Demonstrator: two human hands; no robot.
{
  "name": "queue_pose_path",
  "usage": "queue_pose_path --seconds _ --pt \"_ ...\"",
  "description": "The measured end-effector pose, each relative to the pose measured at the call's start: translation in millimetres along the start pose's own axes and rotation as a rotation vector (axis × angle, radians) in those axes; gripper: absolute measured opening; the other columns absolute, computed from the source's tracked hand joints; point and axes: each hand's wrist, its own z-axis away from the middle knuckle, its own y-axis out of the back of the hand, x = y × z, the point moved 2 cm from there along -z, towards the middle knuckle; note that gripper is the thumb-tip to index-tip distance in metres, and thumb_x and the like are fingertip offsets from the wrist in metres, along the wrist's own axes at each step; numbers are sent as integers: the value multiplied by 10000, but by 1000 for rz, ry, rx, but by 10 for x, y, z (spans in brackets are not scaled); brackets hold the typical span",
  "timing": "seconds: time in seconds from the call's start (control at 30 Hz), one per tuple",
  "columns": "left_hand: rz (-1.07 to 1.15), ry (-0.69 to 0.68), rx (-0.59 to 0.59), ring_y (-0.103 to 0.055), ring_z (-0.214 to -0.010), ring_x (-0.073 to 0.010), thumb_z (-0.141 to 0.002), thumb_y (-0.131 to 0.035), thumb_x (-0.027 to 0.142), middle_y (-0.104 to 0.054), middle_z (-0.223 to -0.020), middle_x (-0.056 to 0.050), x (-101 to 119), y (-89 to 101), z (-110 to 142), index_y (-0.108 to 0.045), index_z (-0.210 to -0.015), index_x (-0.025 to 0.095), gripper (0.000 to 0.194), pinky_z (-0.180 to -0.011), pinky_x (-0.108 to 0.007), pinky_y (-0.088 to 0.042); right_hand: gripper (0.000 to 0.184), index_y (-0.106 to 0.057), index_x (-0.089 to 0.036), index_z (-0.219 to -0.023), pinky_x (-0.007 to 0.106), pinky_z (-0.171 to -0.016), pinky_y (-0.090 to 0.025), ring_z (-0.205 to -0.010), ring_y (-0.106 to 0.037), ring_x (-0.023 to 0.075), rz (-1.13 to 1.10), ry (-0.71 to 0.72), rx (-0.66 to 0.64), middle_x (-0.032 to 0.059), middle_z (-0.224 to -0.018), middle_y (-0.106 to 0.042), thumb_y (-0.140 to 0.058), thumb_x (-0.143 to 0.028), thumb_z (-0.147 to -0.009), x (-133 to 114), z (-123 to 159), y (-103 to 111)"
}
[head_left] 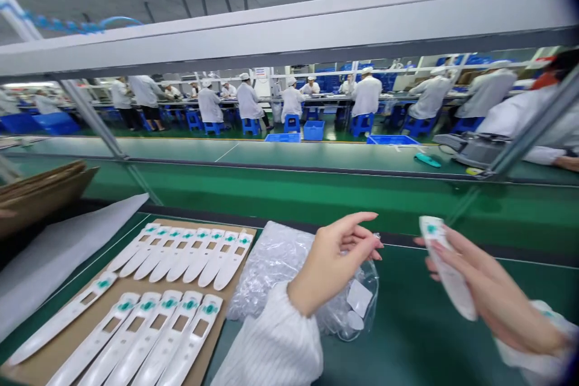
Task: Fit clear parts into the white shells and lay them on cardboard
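Observation:
My right hand (484, 283) holds a long white plastic casing (452, 283) tilted, with a green marking near its upper end. To the left, my left hand (339, 259) is raised over a clear plastic bag (271, 265), index finger stretched out. Its thumb and other fingers pinch a small, shiny clear piece (377, 236), too small to make out well. The bag bulges with clear pieces and has a white label (359, 297). On a brown cardboard sheet (136, 286), several similar white casings (185, 256) lie in two rows, each with a green marking and a rectangular window.
A white sheet (67, 253) and folded cardboard (40, 193) are at the left. Beyond the green bench (398, 332), a metal frame (289, 24) crosses above another work surface (271, 154), where a teal casing (427, 160) lies. Several people in white sit farther back.

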Motion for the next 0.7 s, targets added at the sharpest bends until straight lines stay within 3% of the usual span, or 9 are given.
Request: queue_pose_path --seconds 0.07,0.23,0.37,0.47,0.57,0.7 --pt "248 -20 36 -749 -811 -159 -937 -671 243 -745 -933 -53 129 -8 55 -632 -1319 203 386 -776 -269 -623 600 -590 -238 -1368 228 -626 -570 -730 -611 146 -226 -105 -103 93 -1168 -690 -776 -542 -886 -80 -24 -256" --pt "356 -106 8 -742 -828 -112 -945 -680 180 -759 -941 9 309 -64 140 -664 -1278 310 358 -811 -220 -622 591 -511 -282 -1423 209 -663 -551 -724 -606 119 -494 -57 -298 34 -1067 -675 -777 -462 -926 -323 6 -635" --pt "321 -133 -11 -732 -820 -91 -968 -639 160 -726 -938 29 330 -103 142 -707 -1246 376 359 -796 -192 -625 489 -520 -304 -1411 188 -731 -554 -783 -618 113 -575 -15 -349 10 -976 -673 -738 -382 -981 -313 107 -659" --pt "267 -156 -8 -728 -811 -88 -981 -607 150 -699 -949 7 326 -110 117 -779 -1129 339 295 -765 -173 -625 447 -544 -323 -1384 164 -731 -555 -803 -636 99 -586 9 -337 -2 -995 -684 -739 -379 -985 -270 142 -631" --pt "345 -129 -11 -730 -775 -83 -966 -625 137 -688 -910 5 314 -118 84 -811 -1004 296 248 -743 -161 -625 466 -538 -334 -1392 156 -705 -555 -761 -639 87 -576 18 -320 -26 -931 -674 -750 -375 -979 -259 158 -606" --pt "456 -91 -24 -727 -760 -90 -923 -682 120 -687 -921 6 291 -137 63 -809 -1000 284 221 -737 -173 -638 498 -508 -332 -1439 170 -721 -568 -761 -649 89 -565 3 -342 -24 -928 -671 -731 -368 -995 -295 198 -602"
